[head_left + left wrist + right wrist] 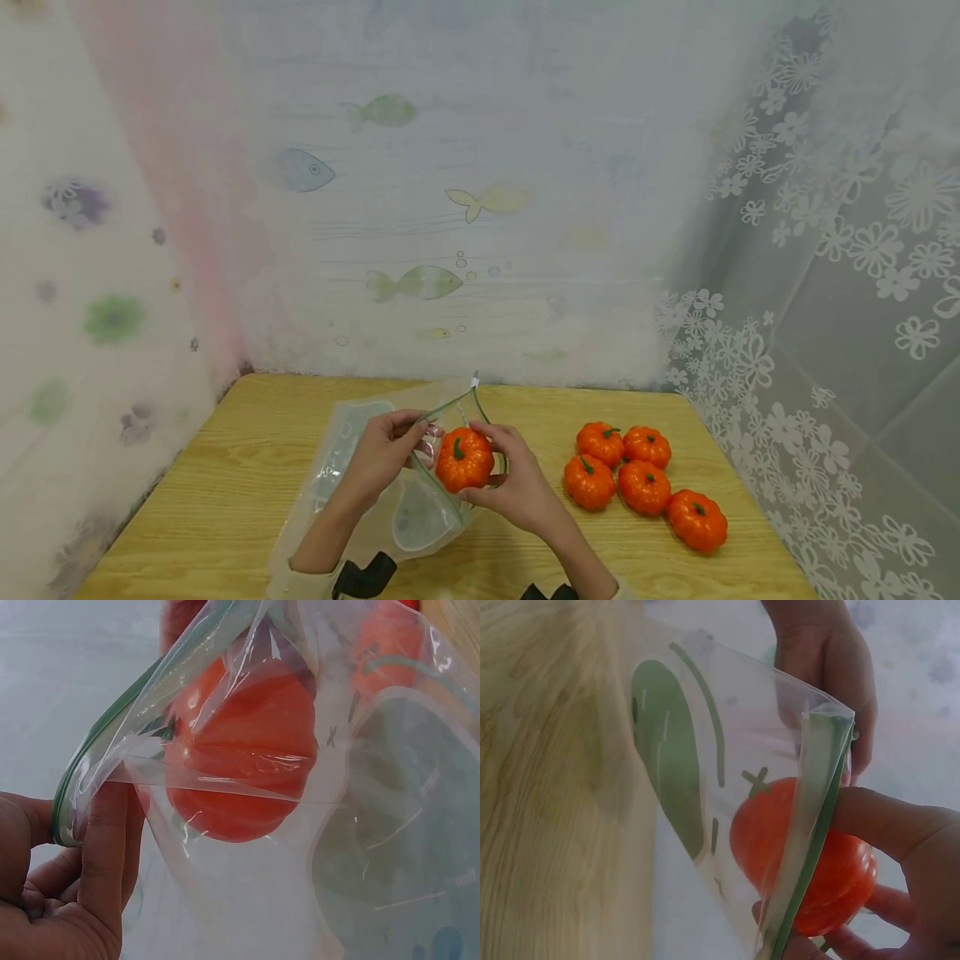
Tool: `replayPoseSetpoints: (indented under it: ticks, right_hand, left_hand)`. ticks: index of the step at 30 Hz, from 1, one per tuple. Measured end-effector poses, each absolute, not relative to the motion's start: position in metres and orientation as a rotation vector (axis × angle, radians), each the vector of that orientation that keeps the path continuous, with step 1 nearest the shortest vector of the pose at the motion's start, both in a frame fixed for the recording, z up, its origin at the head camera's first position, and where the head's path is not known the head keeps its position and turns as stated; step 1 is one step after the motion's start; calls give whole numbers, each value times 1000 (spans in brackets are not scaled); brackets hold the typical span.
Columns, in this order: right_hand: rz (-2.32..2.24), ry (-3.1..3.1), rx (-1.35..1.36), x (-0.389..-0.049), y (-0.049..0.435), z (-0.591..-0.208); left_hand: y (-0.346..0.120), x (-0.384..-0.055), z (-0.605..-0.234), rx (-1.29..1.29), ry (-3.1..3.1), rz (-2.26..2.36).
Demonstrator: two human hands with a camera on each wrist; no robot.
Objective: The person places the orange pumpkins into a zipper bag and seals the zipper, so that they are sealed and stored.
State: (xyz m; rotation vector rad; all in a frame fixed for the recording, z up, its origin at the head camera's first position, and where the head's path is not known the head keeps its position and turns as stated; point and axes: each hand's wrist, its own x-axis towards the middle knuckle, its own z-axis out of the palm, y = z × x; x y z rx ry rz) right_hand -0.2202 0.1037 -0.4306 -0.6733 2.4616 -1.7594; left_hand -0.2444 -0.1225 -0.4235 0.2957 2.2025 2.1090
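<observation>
A clear zip bag [423, 521] with a green seal line and printed patches is held with its mouth spread. My left hand [382, 458] pinches the bag's edge between thumb and fingers; in the left wrist view the green seal [94, 742] runs down to those fingers. A small orange pumpkin [465, 467] with a green stem sits in the bag's mouth. My right hand [521, 479] grips that pumpkin from the right, thumb and fingers around its side. Through the film the right wrist view shows part of the pumpkin [761, 832] inside the bag.
Several more orange pumpkins [643, 487] lie grouped on the wooden table [247, 467] to the right of my hands. Behind the table hangs a fish-patterned curtain [480, 317], with flower-patterned sheeting [757, 417] on the right side.
</observation>
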Motion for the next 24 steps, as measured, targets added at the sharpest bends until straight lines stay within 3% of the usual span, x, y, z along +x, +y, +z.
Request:
replayPoseSetpoints:
  ticks: [24]
  right_hand:
    - [-1744,2482,-634,-220,104,-428]
  left_hand:
    - [-124,-242,-420,301,2237,2076]
